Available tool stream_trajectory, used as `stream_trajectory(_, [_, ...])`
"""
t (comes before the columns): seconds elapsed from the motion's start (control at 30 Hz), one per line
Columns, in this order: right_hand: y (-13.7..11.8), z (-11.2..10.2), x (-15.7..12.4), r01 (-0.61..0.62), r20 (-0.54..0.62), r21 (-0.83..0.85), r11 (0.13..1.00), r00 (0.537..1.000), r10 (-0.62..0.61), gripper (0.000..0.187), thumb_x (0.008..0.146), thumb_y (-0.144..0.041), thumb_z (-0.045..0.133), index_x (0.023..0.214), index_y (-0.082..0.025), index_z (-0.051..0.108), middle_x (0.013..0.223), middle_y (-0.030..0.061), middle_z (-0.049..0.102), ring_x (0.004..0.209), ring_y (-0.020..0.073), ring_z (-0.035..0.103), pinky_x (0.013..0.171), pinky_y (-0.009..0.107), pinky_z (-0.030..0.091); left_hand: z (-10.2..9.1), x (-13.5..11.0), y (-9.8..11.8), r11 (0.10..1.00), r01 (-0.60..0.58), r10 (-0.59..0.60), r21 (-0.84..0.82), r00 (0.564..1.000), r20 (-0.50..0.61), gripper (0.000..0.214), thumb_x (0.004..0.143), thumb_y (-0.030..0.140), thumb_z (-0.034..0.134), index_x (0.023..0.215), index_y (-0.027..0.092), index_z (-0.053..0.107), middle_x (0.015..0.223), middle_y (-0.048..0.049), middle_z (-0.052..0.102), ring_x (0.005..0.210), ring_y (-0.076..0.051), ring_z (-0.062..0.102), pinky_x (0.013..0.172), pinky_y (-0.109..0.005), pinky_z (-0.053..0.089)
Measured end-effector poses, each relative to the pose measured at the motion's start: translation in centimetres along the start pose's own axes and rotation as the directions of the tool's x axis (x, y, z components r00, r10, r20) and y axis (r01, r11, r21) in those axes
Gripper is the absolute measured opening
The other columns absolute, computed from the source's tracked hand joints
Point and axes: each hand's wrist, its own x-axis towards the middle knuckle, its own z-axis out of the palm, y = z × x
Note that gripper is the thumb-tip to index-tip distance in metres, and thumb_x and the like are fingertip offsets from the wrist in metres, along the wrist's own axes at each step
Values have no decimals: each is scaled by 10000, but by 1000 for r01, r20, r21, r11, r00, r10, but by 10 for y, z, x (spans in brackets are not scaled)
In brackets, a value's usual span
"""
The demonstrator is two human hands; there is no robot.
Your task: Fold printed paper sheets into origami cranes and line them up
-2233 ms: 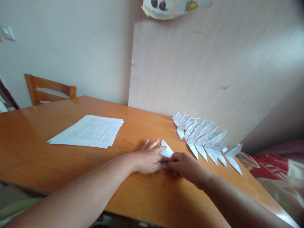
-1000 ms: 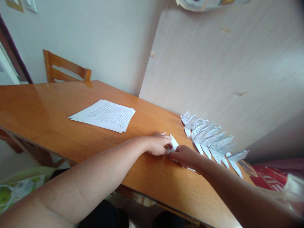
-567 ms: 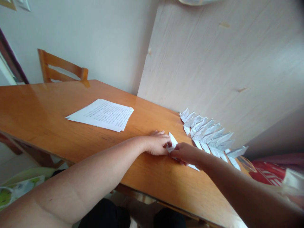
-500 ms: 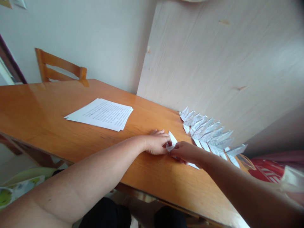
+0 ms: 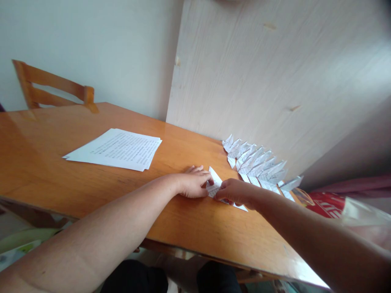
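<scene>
A folded sheet of printed paper lies flat on the wooden table under my hands, with a pointed end toward the back and another toward the front right. My left hand rests at its left edge, fingers apart, with the index fingertip and thumb touching the paper. On the paper's middle, my right hand has its fingers curled together and pressed down, hiding part of the sheet. Just beyond stand rows of folded paper pieces with upright points, made from the same printed paper.
A stack of printed sheets lies to the left on the wooden table. Behind are a wooden chair and a pale wood panel along the far edge. A red bag sits at the right.
The view has turned slightly to the right. My right fingers have slid a little away from my left hand, so more of the paper between them shows.
</scene>
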Motion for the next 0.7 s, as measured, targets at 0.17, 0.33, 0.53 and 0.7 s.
stream_trajectory(0.17, [12,-5,-4,-34,-17,-27,999,999,34,135,703,-223,664,628,-188,557,504,-43,496,438,79,386,424,229,243,1,1,-2,1000,-6,6,-12,1000,-10,469,834,455,545,1278,301,535,1559,-45,381,1494,-355,181,1182,-511,180])
stream_trajectory(0.33, [33,-10,-5,-51,-47,-57,997,998,49,170,686,-266,696,648,-203,542,527,-35,513,465,99,426,424,234,245,0,-1,-1,1000,6,-6,-20,1000,-12,449,835,436,547,1265,309,540,1561,-19,382,1493,-348,187,1187,-507,179])
stream_trajectory(0.53, [50,-11,-6,-50,-39,-19,999,998,50,163,690,-254,667,650,-211,515,544,-37,502,464,96,412,413,234,201,0,0,-1,1000,1,-1,-6,1000,-18,440,845,428,534,1266,301,544,1531,-29,421,1488,-353,200,1181,-495,199])
stream_trajectory(0.7, [58,-15,-7,-71,-23,9,997,997,71,162,682,-234,661,630,-208,510,533,-40,483,440,87,373,405,239,178,-1,0,0,1000,8,-8,-9,1000,-13,431,845,413,530,1264,312,536,1518,-6,443,1483,-337,215,1177,-487,214])
